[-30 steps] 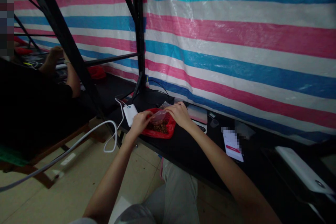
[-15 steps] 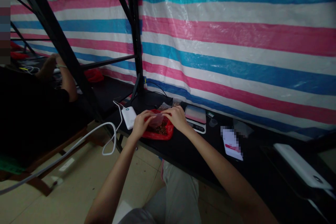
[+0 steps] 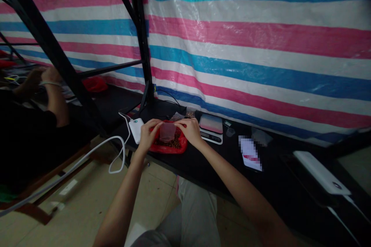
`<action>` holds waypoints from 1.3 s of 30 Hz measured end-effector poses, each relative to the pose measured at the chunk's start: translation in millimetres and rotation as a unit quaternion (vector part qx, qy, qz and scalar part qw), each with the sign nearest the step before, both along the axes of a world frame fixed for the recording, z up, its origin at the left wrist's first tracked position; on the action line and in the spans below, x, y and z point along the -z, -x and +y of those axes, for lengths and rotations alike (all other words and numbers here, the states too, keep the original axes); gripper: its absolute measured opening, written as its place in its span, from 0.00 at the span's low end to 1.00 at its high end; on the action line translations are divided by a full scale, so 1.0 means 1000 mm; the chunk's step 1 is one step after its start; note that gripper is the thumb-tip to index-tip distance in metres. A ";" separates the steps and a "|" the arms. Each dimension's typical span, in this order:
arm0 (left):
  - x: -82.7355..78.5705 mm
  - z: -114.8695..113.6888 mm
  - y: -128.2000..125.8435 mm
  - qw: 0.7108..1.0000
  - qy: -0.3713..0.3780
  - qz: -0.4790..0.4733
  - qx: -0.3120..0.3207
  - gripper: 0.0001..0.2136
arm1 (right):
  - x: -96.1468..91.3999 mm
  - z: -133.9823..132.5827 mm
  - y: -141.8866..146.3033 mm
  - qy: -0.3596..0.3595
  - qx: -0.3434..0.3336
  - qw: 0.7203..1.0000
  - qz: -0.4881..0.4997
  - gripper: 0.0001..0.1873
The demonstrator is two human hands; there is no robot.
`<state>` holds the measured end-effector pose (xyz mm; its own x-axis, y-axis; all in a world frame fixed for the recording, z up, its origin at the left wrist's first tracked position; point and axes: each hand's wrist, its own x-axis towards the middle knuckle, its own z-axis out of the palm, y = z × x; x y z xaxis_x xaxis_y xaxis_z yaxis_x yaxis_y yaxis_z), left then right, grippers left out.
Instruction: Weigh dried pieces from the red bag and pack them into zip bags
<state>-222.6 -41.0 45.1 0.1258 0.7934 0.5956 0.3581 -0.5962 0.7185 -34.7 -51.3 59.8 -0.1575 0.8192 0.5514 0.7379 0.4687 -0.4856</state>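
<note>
- Container (image 3: pixel 176 149) of glossy red plastic sits by the near edge of the table (image 3: pixel 203 168), toward its left end, with small loose brown pieces (image 3: pixel 174 142) in it; what they are I cannot tell.
- Clear pouch (image 3: pixel 167 132) spans between my hands, over the container, covering part of the pieces; whether it holds anything I cannot tell.
- My left hand (image 3: pixel 148 135) pinches the pouch's upper left corner between thumb and fingertips.
- My right hand (image 3: pixel 189 130) pinches the upper right corner likewise.
- Second clear bag (image 3: pixel 190 114), with brown bits inside, lies beyond my right hand, near the far edge.
- White power bank (image 3: pixel 136 130) lies left of the container; a scale (image 3: pixel 211 124) sits to its right, toward the far edge.
</note>
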 end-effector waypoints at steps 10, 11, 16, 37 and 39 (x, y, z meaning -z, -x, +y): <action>0.014 0.014 0.006 0.995 0.087 0.045 0.022 0.14 | 0.013 0.005 -0.008 0.045 -0.039 0.990 0.127 0.11; 0.014 0.013 0.005 0.996 0.082 0.037 0.015 0.14 | 0.014 0.005 -0.009 0.056 -0.049 0.990 0.124 0.12; 0.008 0.006 -0.008 0.998 0.048 0.028 0.003 0.13 | 0.019 0.006 -0.013 0.085 -0.049 0.992 0.084 0.10; 0.021 -0.020 -0.130 0.975 0.108 0.066 0.184 0.11 | 0.045 -0.050 -0.135 0.174 0.017 0.955 0.241 0.12; 0.030 -0.021 -0.147 0.968 0.130 0.066 0.203 0.12 | 0.059 -0.054 -0.148 0.132 0.095 0.954 0.252 0.12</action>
<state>-76.1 -61.6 15.6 0.5200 0.7838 0.3395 0.2313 -0.5118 0.8274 113.2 -105.4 0.7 0.2387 0.9271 0.2890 0.4388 0.1625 -0.8837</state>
